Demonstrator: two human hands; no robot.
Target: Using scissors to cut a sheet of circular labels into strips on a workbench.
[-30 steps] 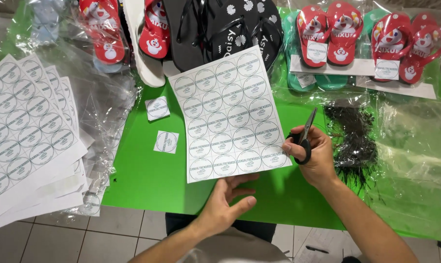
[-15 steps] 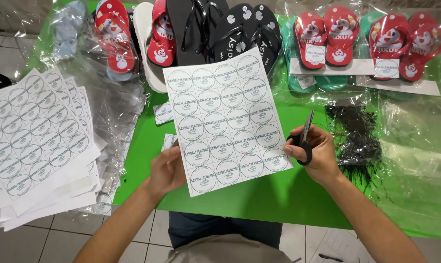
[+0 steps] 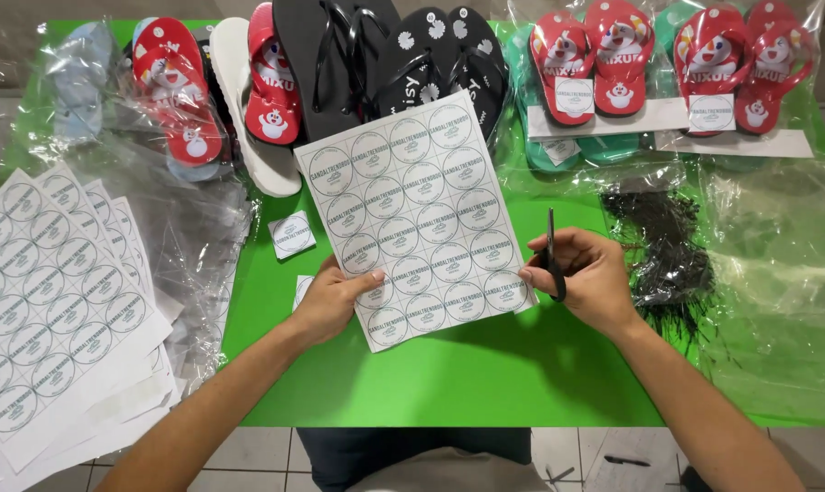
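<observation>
We seem to be in a small packing workshop for sandals. The green table (image 3: 449, 383) is our landmark: along its far edge lie red sandals (image 3: 171, 87), black sandals (image 3: 385, 64) and bagged pairs (image 3: 667, 64) with round labels. At its left edge sits a stack of label sheets (image 3: 53, 310); clear bags (image 3: 777, 273) cover its right side. Tiled floor (image 3: 258, 451) shows below it.

White sheet of round labels (image 3: 417, 219), tilted, held above green table; black scissors (image 3: 553, 255), blades upright
</observation>
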